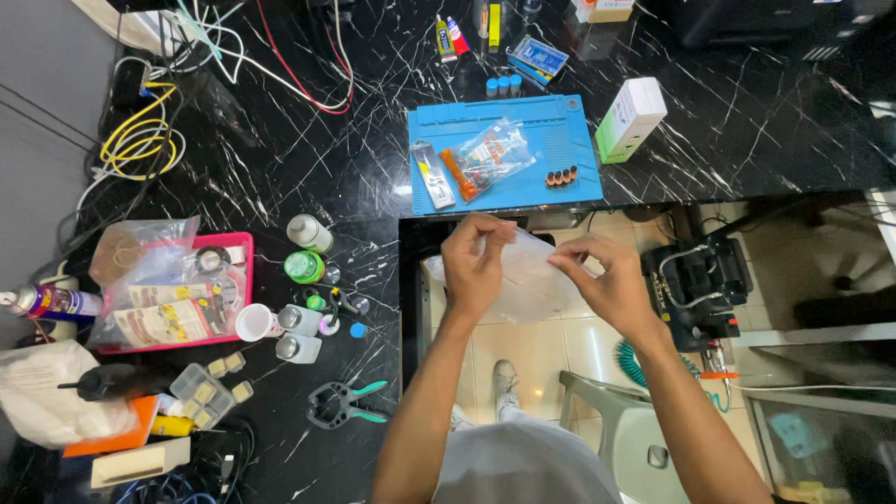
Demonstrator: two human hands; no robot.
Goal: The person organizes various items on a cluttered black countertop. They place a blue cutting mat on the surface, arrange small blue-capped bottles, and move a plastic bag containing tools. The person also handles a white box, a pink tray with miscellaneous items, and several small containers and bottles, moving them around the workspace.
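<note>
A: Entry. You hold a clear plastic bag (525,280) between both hands, above the gap at the edge of the black marble counter (747,121). Your left hand (473,264) pinches its upper left edge, fingers closed narrow on the film. Your right hand (605,280) pinches the upper right edge, thumb and forefinger closed on it. What is inside the bag, I cannot tell; the film is too pale against the floor tiles.

B: Surroundings?

A: Just beyond your fingertips lies the blue work mat (504,154), carrying a second small clear packet (493,154), a flat metal tool (433,175) and a row of small dark caps (561,176). A white and green box (631,119) stands beyond your right fingers. Well off from your left fingers: the pink tray (177,291) of packets, several small white bottles (297,322) and green-handled pliers (343,403).

B: Risks?

A: My judgement only. The bag hangs over open floor, not over the counter. If either pinch slips, or the film tears unevenly while you pull the edges apart, anything small inside falls past your knees onto the tiles. Pulling too sharply would cause that. Holding it over the mat would catch a spill.
</note>
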